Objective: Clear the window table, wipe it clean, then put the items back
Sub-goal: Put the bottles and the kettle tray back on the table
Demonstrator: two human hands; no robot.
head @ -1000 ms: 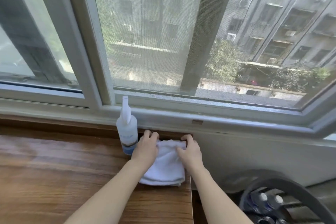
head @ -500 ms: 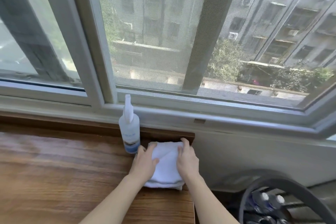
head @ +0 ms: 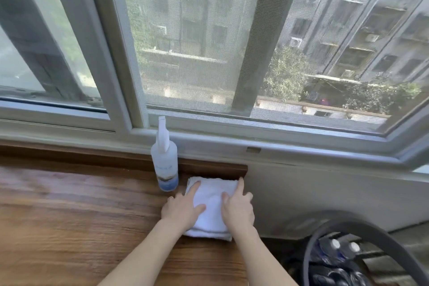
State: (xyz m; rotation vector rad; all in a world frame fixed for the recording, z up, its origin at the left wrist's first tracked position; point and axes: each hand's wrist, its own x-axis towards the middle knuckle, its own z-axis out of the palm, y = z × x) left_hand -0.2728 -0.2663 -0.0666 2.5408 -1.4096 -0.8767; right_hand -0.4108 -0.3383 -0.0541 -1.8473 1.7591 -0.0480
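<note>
Both hands, left hand (head: 183,206) & right hand (head: 238,206), press flat on white cloth (head: 212,202); spray bottle (head: 164,165) label unreadable.

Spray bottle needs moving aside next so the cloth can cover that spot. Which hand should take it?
Left. The left hand rests on the white cloth directly beside the spray bottle, with nothing between them. The right hand presses the cloth's far side by the table's edge and would have to cross over.
</note>
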